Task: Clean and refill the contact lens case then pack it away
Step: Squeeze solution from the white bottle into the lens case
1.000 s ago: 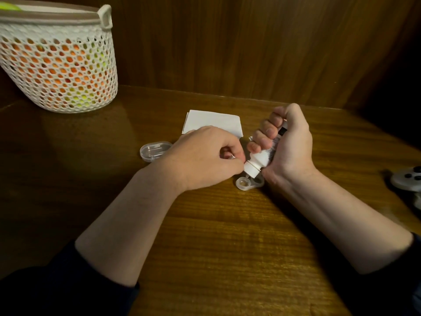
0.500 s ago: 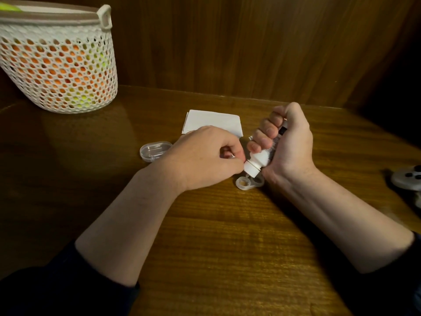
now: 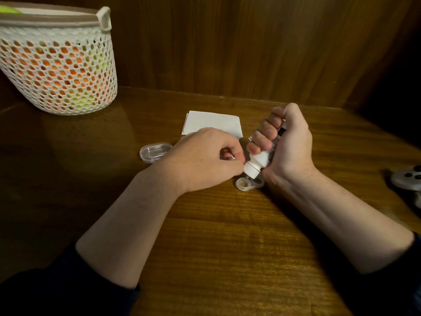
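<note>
Gripping right hand (image 3: 288,147), bottle (image 3: 257,161) label unreadable

Right hand (image 3: 287,144) grips white bottle (image 3: 258,160), tilted nozzle-down over contact lens case (image 3: 247,184) on wooden table (image 3: 227,236). Left hand (image 3: 205,160) curled beside nozzle. Clear lid (image 3: 155,151), folded tissue (image 3: 211,122), mesh basket (image 3: 57,65) behind.

no readable text, dark print on bottle (image 3: 262,159) label too blurred
</note>
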`<state>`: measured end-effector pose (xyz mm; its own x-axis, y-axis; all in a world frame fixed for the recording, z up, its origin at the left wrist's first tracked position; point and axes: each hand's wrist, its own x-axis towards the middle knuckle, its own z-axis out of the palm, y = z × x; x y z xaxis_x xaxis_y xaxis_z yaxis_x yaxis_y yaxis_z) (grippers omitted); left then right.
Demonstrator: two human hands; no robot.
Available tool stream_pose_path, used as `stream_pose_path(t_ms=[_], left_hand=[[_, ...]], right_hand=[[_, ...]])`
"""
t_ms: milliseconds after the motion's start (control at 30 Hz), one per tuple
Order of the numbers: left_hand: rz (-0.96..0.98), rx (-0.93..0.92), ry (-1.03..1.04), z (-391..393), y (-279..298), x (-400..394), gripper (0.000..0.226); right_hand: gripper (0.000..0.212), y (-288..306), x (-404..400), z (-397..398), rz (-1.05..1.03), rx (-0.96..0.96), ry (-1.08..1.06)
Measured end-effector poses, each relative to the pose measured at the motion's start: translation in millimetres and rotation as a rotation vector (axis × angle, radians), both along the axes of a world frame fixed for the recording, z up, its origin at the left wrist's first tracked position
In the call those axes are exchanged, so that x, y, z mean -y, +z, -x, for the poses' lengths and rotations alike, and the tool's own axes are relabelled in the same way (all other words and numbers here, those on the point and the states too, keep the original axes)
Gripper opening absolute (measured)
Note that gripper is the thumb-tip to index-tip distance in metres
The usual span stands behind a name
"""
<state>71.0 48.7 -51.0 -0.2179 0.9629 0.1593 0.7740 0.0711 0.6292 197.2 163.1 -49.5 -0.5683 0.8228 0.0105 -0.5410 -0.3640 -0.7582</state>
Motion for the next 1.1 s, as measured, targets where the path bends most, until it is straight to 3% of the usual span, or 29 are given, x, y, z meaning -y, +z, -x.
stream_pose_path(t_ms=[467, 1100], left_hand=[[-0.085, 0.004, -0.035, 0.1, -7.4, -5.7, 0.013], [-0.041, -0.008, -0.091, -4.9, -10.3, -10.0, 0.017]], right_hand=[[0.035, 0.4, -13.7, -7.5, 0.025, -0.047, 0.009], [0.038, 2.0, -18.7, -16.0, -0.063, 0.002, -0.026]])
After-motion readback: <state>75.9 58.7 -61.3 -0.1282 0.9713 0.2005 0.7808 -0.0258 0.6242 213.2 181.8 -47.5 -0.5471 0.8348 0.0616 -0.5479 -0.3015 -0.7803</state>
